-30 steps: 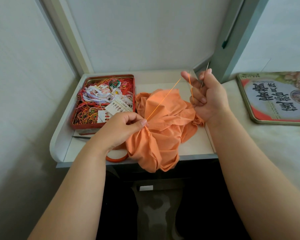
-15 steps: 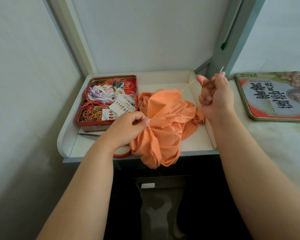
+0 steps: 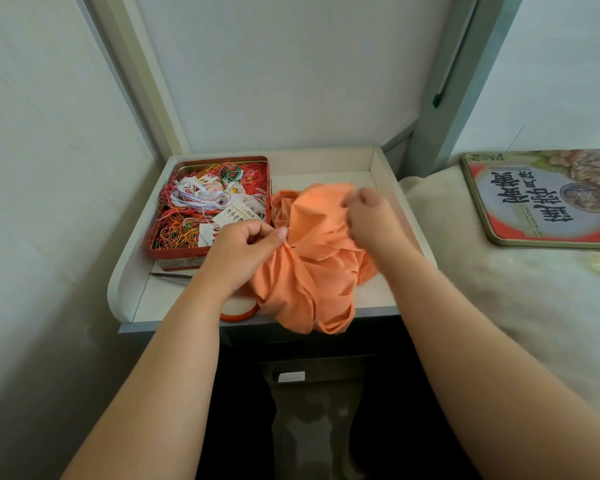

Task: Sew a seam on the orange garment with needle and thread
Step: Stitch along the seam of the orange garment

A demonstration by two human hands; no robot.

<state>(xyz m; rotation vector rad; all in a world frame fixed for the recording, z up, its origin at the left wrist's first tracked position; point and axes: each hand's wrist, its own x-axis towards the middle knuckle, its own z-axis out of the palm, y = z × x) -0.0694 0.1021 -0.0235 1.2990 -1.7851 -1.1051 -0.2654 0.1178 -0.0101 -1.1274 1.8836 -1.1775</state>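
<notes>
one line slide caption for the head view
Left hand pinches orange garment while blurred right hand hovers over it.

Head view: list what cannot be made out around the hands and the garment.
- Needle: too small, lost in the blurred right hand.
- Thread run: barely visible against the orange garment.
- Orange ring: partly hidden under the left forearm.
- Left hand pinch point: fingers cover the seam.
</notes>
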